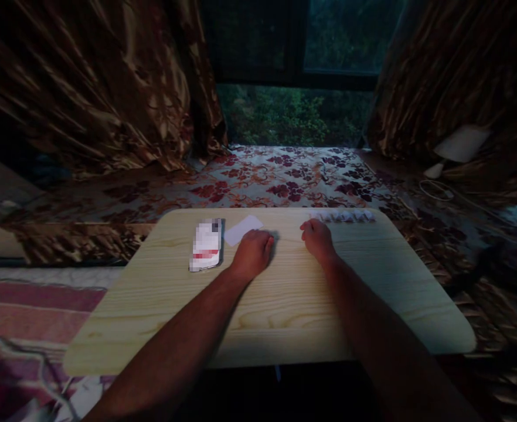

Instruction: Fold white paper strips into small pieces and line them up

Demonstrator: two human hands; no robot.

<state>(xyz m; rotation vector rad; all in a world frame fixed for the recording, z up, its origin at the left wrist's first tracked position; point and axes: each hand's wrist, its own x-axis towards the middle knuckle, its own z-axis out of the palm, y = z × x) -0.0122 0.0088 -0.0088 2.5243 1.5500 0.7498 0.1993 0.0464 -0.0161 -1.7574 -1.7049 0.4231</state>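
I reach both arms across a pale wood-grain folding-style table (285,319), its rounded near corners below my forearms. My left hand (253,253) rests knuckles up near the middle, fingers curled in; whether they close on anything, I cannot tell. To its left, apart from it, lies a white smartphone (206,245) with a red band, its long axis running away from me. My right hand (318,238) sits a little farther out, fingers bent toward the left hand, a bare gap between the two; its grasp, too, is hidden. Just beyond my left knuckles lies a pale paper slip (243,230), slanting from near left to far right, the left hand clearly the nearer. Just beyond my right hand, a row of small white pieces (349,215) runs rightward along the far edge. Behind spreads a floral cloth (285,176), then a window (293,114) onto dim foliage.
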